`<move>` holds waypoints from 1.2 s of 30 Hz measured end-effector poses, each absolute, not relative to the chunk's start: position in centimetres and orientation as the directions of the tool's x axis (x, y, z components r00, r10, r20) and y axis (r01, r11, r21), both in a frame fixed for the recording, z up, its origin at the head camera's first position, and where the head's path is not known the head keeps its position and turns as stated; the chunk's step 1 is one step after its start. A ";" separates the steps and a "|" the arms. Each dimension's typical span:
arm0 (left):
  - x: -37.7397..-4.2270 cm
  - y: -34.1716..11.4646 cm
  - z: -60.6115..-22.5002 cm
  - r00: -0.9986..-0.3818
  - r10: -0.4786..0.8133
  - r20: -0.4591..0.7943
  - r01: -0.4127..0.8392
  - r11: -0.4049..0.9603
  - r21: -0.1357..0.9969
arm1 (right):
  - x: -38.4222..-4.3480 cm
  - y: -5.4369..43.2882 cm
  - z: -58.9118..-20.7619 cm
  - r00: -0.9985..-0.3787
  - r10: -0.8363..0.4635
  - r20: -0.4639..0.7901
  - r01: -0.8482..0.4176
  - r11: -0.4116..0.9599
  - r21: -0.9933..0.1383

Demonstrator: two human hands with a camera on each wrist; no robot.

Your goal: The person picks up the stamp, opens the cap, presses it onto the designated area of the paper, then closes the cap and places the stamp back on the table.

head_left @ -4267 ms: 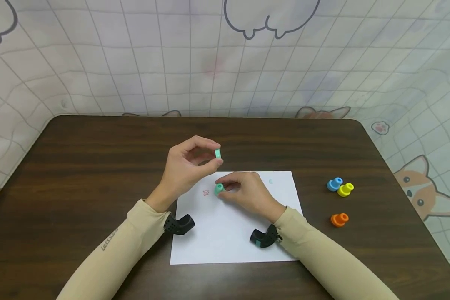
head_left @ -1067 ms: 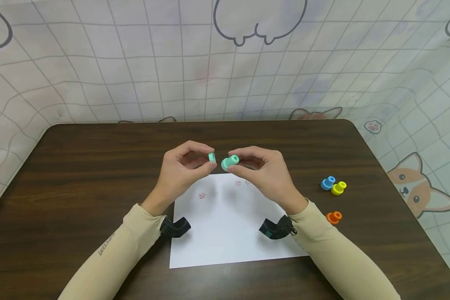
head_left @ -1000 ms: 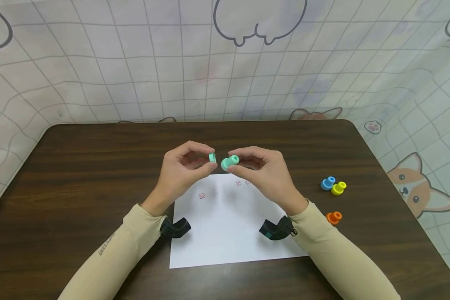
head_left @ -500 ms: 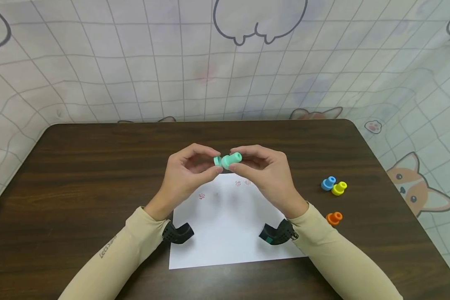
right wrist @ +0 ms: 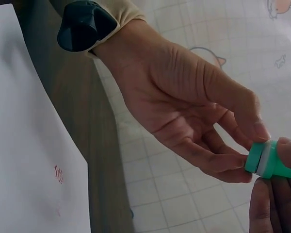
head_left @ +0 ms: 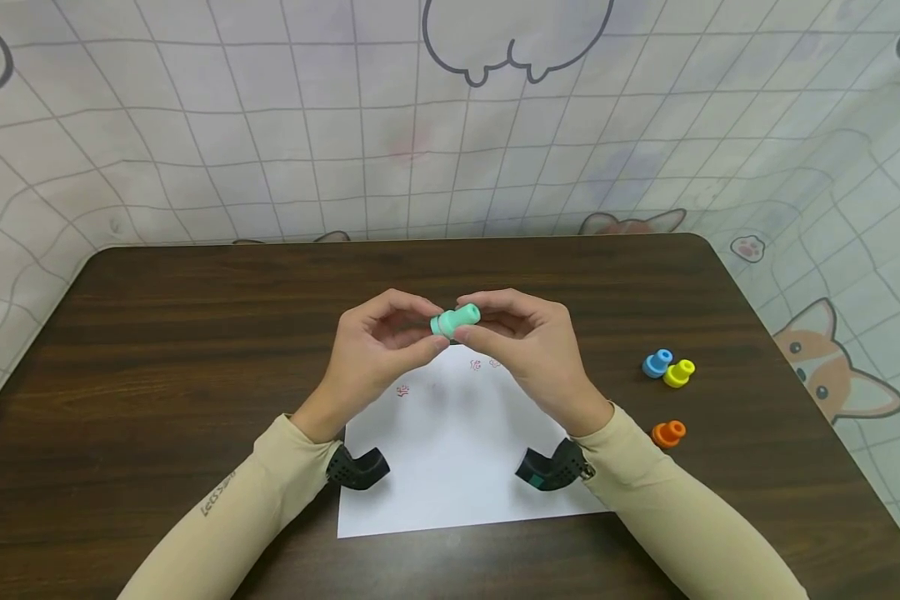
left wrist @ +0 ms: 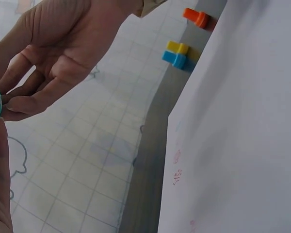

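well, the left hand [head_left: 375,346] pinches a short, round, mint-green plastic cap [head_left: 435,326] between thumb and fingers, and the right hand [head_left: 528,342] pinches the matching stepped mint-green plastic stamp body [head_left: 466,315]. both pieces are in the air above the dark brown wooden table [head_left: 195,333], near the far edge of the white paper sheet [head_left: 457,475]. the cap meets the body's white band [right wrist: 265,162] with a thin dark line between; i cannot tell whether it is fully seated. to do this well, i'd line both up on one axis, press evenly, and hold fingertips clear of the seam.
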State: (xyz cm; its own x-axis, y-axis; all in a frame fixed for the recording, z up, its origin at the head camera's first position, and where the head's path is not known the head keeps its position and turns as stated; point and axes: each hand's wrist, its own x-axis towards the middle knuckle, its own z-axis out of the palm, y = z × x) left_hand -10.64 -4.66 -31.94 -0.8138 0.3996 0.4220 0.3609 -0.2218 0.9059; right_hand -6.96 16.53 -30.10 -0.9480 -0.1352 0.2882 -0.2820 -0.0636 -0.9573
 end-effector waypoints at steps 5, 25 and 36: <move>-10.5 -4.7 -31.9 -0.815 0.406 0.414 0.353 -0.219 0.910 | -6.9 16.4 -30.0 -0.949 -0.131 0.285 -0.280 -0.058 -0.958; -10.7 -4.7 -32.0 -0.820 0.393 0.415 0.360 -0.208 0.909 | -6.9 16.1 -30.3 -0.955 -0.121 0.272 -0.267 -0.056 -0.962; -10.9 -4.7 -32.2 -0.833 0.390 0.393 0.346 -0.188 0.919 | -6.9 16.0 -30.6 -0.962 -0.103 0.254 -0.257 0.010 -0.966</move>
State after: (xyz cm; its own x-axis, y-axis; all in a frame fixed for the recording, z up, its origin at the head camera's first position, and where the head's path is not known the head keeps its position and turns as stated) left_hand -10.92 -4.75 -32.19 -0.8328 0.3898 0.3932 0.3461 -0.1877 0.9192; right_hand -6.89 15.98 -30.61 -0.9617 -0.1026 0.2543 -0.2567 0.0105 -0.9664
